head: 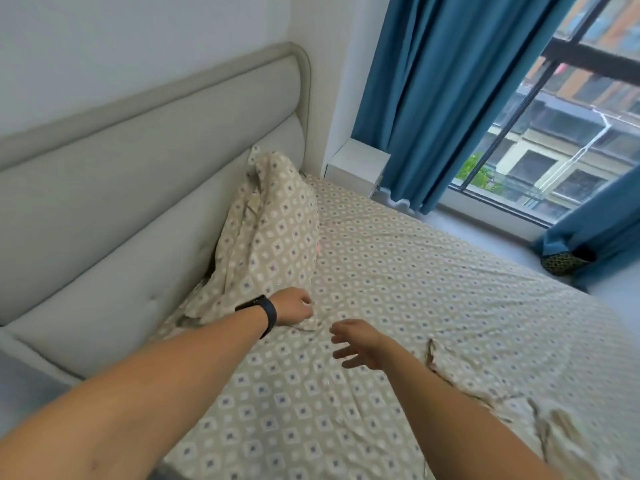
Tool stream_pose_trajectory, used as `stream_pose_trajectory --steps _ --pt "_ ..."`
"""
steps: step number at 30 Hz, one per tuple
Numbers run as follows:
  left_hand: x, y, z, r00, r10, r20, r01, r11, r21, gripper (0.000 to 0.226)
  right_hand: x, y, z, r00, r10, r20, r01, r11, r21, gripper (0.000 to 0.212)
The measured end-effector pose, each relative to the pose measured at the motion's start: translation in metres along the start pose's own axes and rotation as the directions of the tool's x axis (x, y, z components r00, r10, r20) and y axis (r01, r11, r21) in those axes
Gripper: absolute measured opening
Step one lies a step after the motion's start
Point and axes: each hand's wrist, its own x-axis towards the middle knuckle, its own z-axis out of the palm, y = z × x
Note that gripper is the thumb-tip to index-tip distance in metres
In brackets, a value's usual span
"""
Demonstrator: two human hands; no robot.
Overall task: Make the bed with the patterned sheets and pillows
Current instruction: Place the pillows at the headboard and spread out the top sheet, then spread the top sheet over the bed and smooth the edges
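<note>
Our left hand [294, 306] pinches the near corner of the patterned pillow [273, 233], which leans on the headboard [138, 188] at 10 o'clock, likely to drag it flat; our right hand [356, 342], fingers spread and empty, hovers over the sheet [433, 289] at 3 o'clock

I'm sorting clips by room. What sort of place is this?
A bedroom, most likely in a flat: a bed with a patterned sheet, a pillow leaning on a padded headboard, and blue curtains.
</note>
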Motion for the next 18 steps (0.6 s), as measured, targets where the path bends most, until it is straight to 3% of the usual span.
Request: stream_pose_trajectory --steps 1,4,8,18 --pt "-0.001 0.013 0.012 0.999 0.026 0.03 -0.026 1.0 0.011 0.029 -0.008 0.01 -0.007 1.0 -0.014 -0.023 0.014 1.0 0.01 0.035" --pt "-0.004 0.05 0.044 0.992 0.11 0.065 -0.11 0.994 0.002 0.04 -0.031 0.036 -0.031 0.988 -0.072 -0.136 0.082 0.994 0.068 0.03" --pt "-0.014 0.098 0.102 0.976 0.188 0.113 -0.18 0.98 -0.08 0.037 -0.074 0.084 -0.064 0.952 -0.113 -0.285 0.167 0.971 0.171 0.024" --pt "-0.055 0.187 0.259 0.966 0.209 0.153 -0.173 0.961 -0.218 0.028 -0.149 0.248 -0.128 0.928 -0.115 -0.354 0.199 0.957 0.21 0.021"
